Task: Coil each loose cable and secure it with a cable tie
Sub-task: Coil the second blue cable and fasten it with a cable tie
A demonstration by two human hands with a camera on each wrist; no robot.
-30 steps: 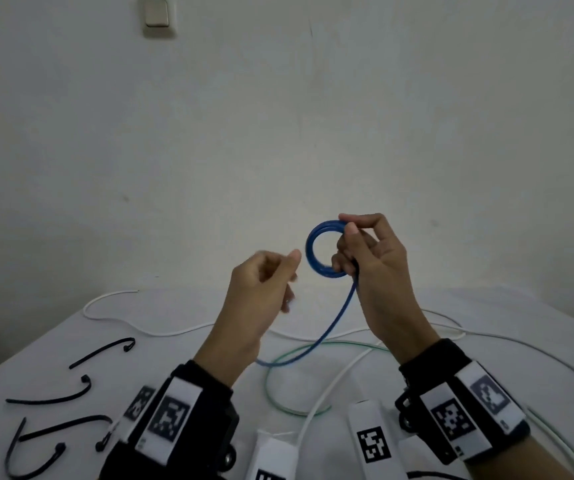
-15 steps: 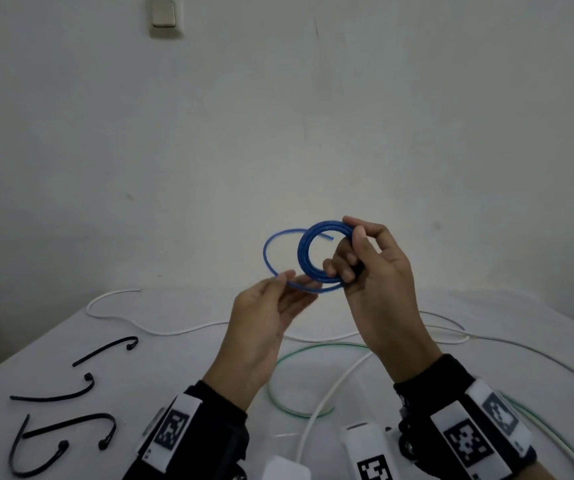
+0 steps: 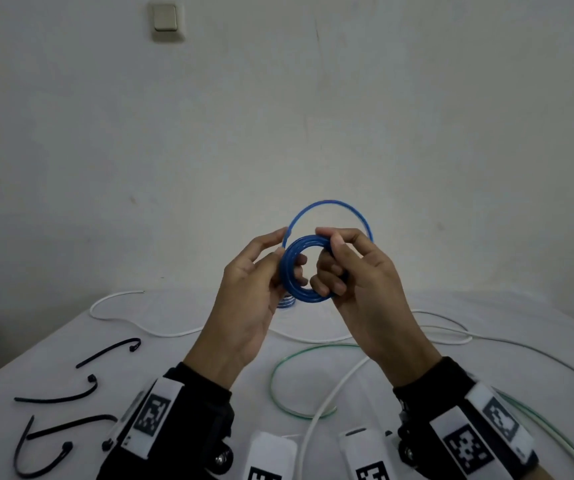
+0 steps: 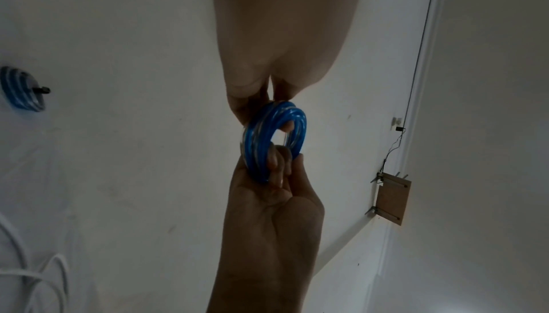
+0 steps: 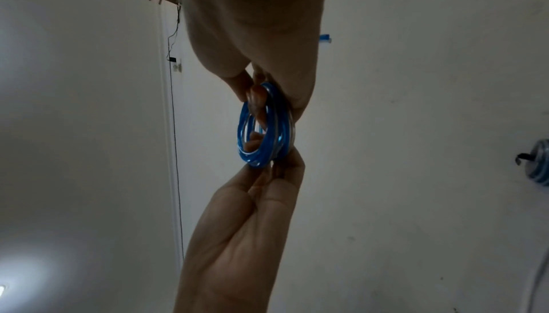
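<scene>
blue cable (image 3: 308,268), wound into a tight small coil, sits at the centre of the head view, held up in the air above the bench (image 3: 181,355) between both hands. one wider loop of the same cable (image 3: 327,202) arcs above the coil, behind the fingers. the left hand (image 3: 247,306) pinches the coil's left side, thumb over the front and fingers behind it. the right hand (image 3: 358,282) grips the coil's right side, thumb on top and fingers curled through the ring. in the left wrist view the coil (image 4: 273,139) is seen edge-on, several turns thick, clamped between fingertips from above and below; the right wrist view shows the same coil (image 5: 264,127) edge-on.

lower left of the head view, black cable ties (image 3: 53,398) lie loose on the white bench. a white cable (image 3: 147,329) trails across the bench's far part, and a green cable (image 3: 278,396) curls in a loop near the lower centre, with another white cable (image 3: 327,403) crossing it. a second blue coil (image 4: 21,87), already bundled, lies at the left edge of the left wrist view. a light switch (image 3: 165,18) sits on the wall at upper left.
</scene>
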